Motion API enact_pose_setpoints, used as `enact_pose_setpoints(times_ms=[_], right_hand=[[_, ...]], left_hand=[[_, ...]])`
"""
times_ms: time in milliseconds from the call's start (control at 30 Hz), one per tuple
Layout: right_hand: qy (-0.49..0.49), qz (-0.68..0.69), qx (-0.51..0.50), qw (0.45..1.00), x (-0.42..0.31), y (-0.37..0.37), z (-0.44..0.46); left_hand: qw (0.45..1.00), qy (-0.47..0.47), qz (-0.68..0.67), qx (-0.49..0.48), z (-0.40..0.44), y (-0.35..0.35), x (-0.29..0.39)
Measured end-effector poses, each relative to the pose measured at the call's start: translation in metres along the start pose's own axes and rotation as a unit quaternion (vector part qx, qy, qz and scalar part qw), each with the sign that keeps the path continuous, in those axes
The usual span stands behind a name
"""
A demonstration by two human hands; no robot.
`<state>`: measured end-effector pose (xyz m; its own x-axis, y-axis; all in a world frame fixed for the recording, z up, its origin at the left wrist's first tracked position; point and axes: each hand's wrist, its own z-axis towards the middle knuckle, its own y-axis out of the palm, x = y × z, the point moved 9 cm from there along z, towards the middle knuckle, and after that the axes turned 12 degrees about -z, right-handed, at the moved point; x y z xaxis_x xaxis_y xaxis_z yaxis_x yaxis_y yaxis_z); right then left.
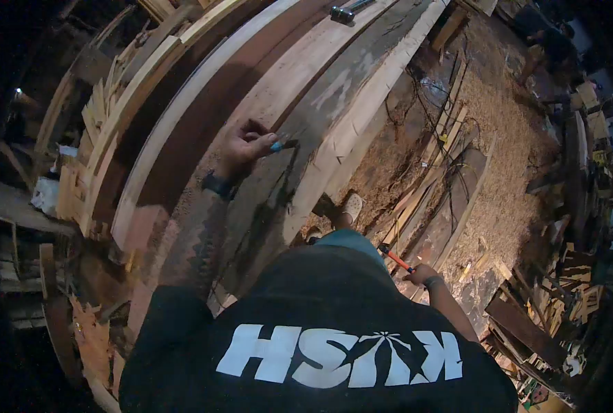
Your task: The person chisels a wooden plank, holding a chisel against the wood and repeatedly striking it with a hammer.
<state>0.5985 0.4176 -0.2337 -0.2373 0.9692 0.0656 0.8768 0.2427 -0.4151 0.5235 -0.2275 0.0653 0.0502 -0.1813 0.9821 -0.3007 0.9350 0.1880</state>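
Observation:
My left hand (244, 146) reaches over the wide wooden planks, its fingers closed. Thumb and fingers pinch a small blue object (276, 146), too small to make out its kind. Below the hand lies a grey, weathered plank (258, 199), beside a paler plank edge (344, 141). Low on my right side, my right hand (423, 274) is wrapped round the orange handle of a hammer (397, 259). The hammer's dark head points left, towards my body and the planks.
Long curved boards (175, 124) run along the left. A dark metal tool (342, 14) lies on the planks at the top. Loose battens (416, 189) and dark cables lie on the shaving-strewn floor (499, 179). Scrap wood (526, 320) is heaped at right. A person (554, 47) is far back.

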Motion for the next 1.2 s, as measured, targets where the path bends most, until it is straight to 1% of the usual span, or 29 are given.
enact_pose_setpoints(times_ms=[33,100,167,200,233,300,333,367,433,500,533,567,633,667,733,767,800,900,933,1033,1100,1133,1200], right_hand=[[0.001,-0.009,0.002,1.0,0.001,-0.004,-0.001],[-0.001,-0.008,0.024,1.0,0.001,-0.013,-0.001],[-0.009,0.013,0.066,0.998,0.005,-0.01,0.014],[-0.041,0.009,0.137,0.99,-0.004,-0.021,0.009],[-0.048,0.052,0.12,0.99,-0.012,-0.026,0.005],[-0.06,0.144,0.085,0.984,-0.048,-0.065,-0.033],[-0.094,0.23,0.066,0.966,-0.078,-0.092,-0.065],[-0.126,0.314,0.046,0.94,-0.108,-0.119,-0.098],[-0.167,0.403,0.085,0.896,-0.149,-0.166,-0.133],[-0.247,0.387,0.159,0.874,-0.182,-0.217,-0.159],[-0.265,0.391,0.198,0.859,-0.195,-0.239,-0.174],[-0.283,0.394,0.236,0.842,-0.207,-0.26,-0.192],[-0.352,0.447,0.256,0.781,-0.226,-0.289,-0.225],[-0.385,0.473,0.264,0.747,-0.233,-0.299,-0.241],[-0.38,0.502,0.294,0.72,-0.24,-0.309,-0.261],[-0.377,0.515,0.308,0.705,-0.24,-0.313,-0.266],[-0.388,0.479,0.327,0.717,-0.24,-0.313,-0.26],[-0.277,0.41,0.364,0.789,-0.236,-0.3,-0.222],[-0.297,0.348,0.376,0.806,-0.239,-0.29,-0.206],[-0.301,0.266,0.428,0.809,-0.254,-0.262,-0.153],[-0.285,0.21,0.423,0.834,-0.256,-0.243,-0.11],[-0.276,0.182,0.421,0.845,-0.259,-0.242,-0.105],[-0.25,0.205,0.407,0.854,-0.249,-0.251,-0.109]], left_hand=[[0.997,-0.057,0.059,0.012,-0.007,-0.008,-0.011],[0.969,-0.17,0.175,0.04,-0.026,-0.037,-0.033],[0.928,-0.232,0.291,-0.012,-0.044,-0.06,-0.063],[0.9,-0.262,0.347,-0.038,-0.053,-0.067,-0.076],[0.897,-0.193,0.396,-0.028,-0.057,-0.064,-0.069],[0.871,-0.048,0.489,-0.013,-0.072,-0.046,-0.051],[0.888,0.011,0.459,0.01,-0.076,-0.051,-0.063],[0.889,0.033,0.456,-0.001,-0.076,-0.045,-0.061],[0.889,0.08,0.45,-0.021,-0.07,-0.029,-0.053],[0.893,0.046,0.445,-0.045,-0.064,-0.013,-0.06],[0.895,0.029,0.441,-0.058,-0.061,-0.004,-0.065],[0.892,0.038,0.446,-0.059,-0.057,0.003,-0.068],[0.884,0.056,0.46,-0.061,-0.045,0.012,-0.076],[0.89,0.066,0.448,-0.062,-0.038,0.016,-0.081],[0.899,0.083,0.424,-0.066,-0.027,0.022,-0.092],[0.893,0.084,0.438,-0.064,-0.025,0.022,-0.096],[0.886,0.085,0.452,-0.062,-0.022,0.022,-0.099],[0.877,0.076,0.47,-0.068,-0.017,0.021,-0.107],[0.876,0.07,0.471,-0.073,-0.016,0.021,-0.11],[0.876,0.093,0.47,-0.063,-0.013,0.024,-0.108],[0.867,0.087,0.484,-0.079,-0.009,0.031,-0.102],[0.863,0.085,0.491,-0.086,-0.007,0.035,-0.101],[0.86,0.055,0.496,-0.103,0.0,0.041,-0.107]])
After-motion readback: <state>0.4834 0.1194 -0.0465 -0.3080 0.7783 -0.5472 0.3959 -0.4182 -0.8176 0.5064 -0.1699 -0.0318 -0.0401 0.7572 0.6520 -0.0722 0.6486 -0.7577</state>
